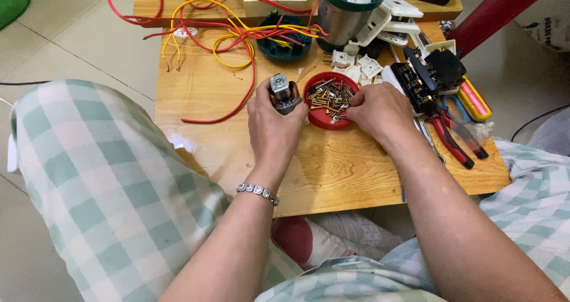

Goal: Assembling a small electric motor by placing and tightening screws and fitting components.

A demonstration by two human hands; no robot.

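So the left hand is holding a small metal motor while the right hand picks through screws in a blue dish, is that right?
Not quite: the dish is red, not blue. The head view shows the left hand holding the small metal motor and the right hand picking among the screws.

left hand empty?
No, the left hand grips a small metal motor beside the red dish of screws.

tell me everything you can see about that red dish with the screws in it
The red dish is a shallow round tray, plastic by its look, lying flat on the wooden table. It holds a loose heap of small brass and steel screws. The right hand reaches in from the right edge, its fingers among the screws. The left hand, holding a small metal motor, is just beside its left rim.
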